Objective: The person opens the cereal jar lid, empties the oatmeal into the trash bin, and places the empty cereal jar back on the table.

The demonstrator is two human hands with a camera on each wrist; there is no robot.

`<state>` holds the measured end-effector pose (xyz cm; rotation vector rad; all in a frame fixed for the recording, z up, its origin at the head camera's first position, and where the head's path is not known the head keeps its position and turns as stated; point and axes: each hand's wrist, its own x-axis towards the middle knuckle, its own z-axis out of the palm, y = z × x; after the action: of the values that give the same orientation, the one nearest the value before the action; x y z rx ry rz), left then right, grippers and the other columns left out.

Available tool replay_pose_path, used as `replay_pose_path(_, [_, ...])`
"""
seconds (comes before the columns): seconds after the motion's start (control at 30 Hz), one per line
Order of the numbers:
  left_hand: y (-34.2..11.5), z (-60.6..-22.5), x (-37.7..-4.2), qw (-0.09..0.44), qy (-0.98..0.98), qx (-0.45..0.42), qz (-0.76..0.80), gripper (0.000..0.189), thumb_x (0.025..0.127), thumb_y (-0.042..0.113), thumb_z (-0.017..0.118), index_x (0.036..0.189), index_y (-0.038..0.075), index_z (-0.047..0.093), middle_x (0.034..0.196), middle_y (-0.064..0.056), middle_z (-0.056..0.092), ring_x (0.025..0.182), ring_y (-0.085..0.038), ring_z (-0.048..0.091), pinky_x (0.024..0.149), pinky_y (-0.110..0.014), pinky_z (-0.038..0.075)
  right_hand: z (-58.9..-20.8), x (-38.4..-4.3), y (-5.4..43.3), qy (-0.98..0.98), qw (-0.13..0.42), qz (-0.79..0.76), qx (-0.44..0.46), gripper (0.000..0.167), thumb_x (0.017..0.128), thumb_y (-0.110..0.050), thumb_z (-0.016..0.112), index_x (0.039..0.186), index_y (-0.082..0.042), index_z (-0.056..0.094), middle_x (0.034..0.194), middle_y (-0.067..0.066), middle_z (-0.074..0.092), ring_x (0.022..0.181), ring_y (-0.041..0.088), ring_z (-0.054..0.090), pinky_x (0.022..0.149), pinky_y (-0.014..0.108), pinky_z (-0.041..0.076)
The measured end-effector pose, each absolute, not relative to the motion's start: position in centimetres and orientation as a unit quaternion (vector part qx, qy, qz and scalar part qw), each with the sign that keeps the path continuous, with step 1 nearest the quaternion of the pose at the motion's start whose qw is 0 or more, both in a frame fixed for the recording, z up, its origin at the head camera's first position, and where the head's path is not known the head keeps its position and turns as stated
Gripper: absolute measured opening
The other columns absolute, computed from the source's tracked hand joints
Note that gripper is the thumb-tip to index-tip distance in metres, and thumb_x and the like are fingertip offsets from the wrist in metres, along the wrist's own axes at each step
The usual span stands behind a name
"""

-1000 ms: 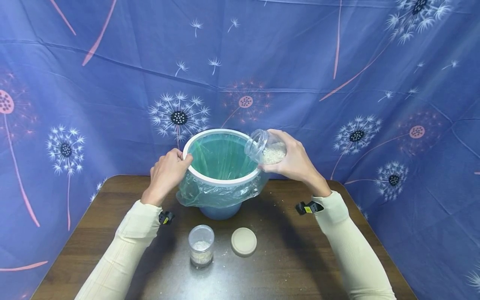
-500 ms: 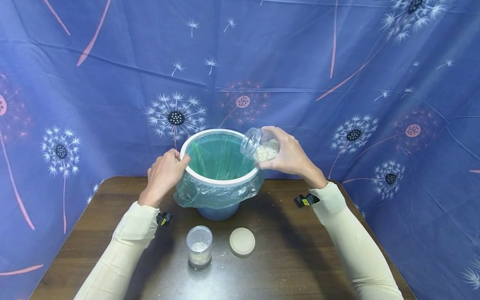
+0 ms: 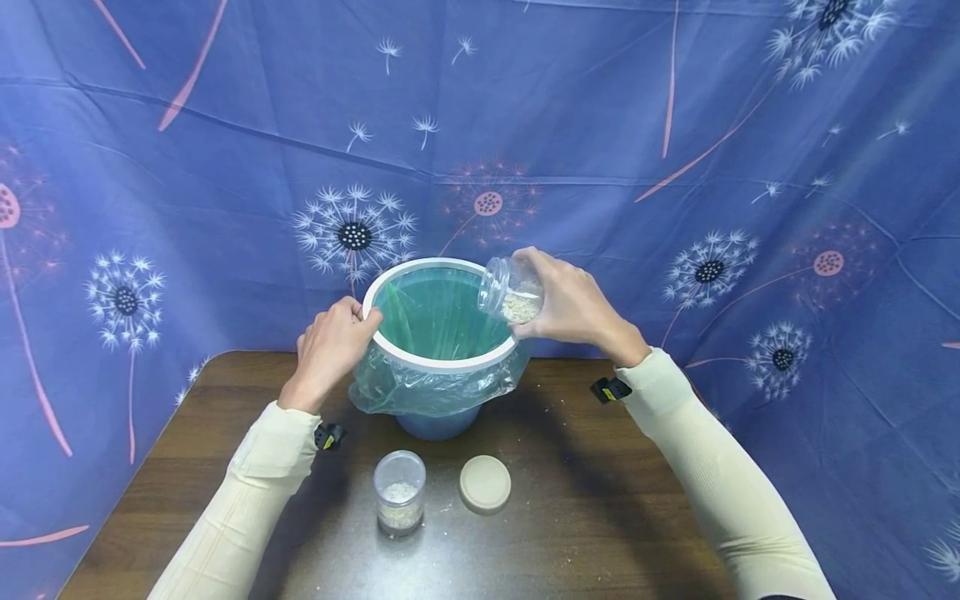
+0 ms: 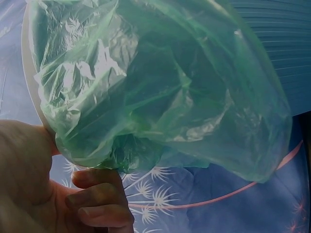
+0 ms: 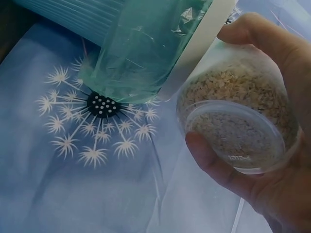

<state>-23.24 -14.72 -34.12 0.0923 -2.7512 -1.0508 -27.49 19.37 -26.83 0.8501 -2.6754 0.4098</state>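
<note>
A blue trash can [image 3: 437, 425] stands on the table, lined with a green plastic bag [image 3: 435, 392] and topped by a white ring [image 3: 431, 363]. My left hand [image 3: 332, 346] grips the ring's left side, thumb over the top; in the left wrist view its other fingers [image 4: 104, 194] curl under the bag's overhang. My right hand [image 3: 573, 304] holds a clear jar [image 3: 495, 283] of pale flakes [image 5: 218, 90] on its side at the ring's right edge, its mouth over the can. The jar's round base [image 5: 235, 133] faces the right wrist camera.
In front of the can stand a second clear jar [image 3: 400, 492], partly filled with pale flakes, and a round beige lid [image 3: 485, 483]. Small crumbs dot the brown table [image 3: 570, 533]. A blue patterned cloth [image 3: 570, 100] hangs close behind and at the sides.
My right hand has shifted slightly left with the jar, bringing its mouth further over the can and tipping it more. My left hand stays on the ring.
</note>
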Motion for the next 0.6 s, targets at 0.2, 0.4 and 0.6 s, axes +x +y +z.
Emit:
replay_pose_path(0.2, [-14.65,-34.15,-23.23,0.099,-0.929,0.031,-0.354,0.036,0.101,0.046,0.047,0.098,0.012,0.060,0.096,-0.013,0.066,0.093,-0.038,0.063,0.082,-0.059,0.046,-26.86,-27.67,19.16,-0.931,0.160,0.124,0.304,0.104,0.063,-0.038,0.099,0.152,-0.013,0.052,0.144,0.012,0.064,0.120,0.039,0.066,0.093,0.062,0.054])
replay_pose_path(0.4, [-14.58,-34.11,-23.29,0.101,-0.930,0.033,-0.353,0.032,0.098,0.042,0.047,0.096,0.012,0.058,0.096,-0.013,0.065,0.093,-0.038,0.063,0.082,-0.060,0.046,-26.86,-27.75,19.12,-0.928,0.164,0.117,0.314,0.103,0.065,-0.037,0.098,0.153,-0.012,0.052,0.147,0.013,0.063,0.122,0.040,0.066,0.095,0.062,0.054])
replay_pose_path(0.6, [-14.65,-34.07,-23.30,0.098,-0.930,0.035,-0.352,0.032,0.098,0.042,0.047,0.096,0.012,0.057,0.097,-0.014,0.065,0.093,-0.038,0.063,0.083,-0.060,0.045,-26.64,-27.77,18.83,-0.929,0.158,0.100,0.320,0.103,0.066,-0.038,0.098,0.154,-0.012,0.051,0.144,0.013,0.063,0.122,0.041,0.065,0.095,0.062,0.054])
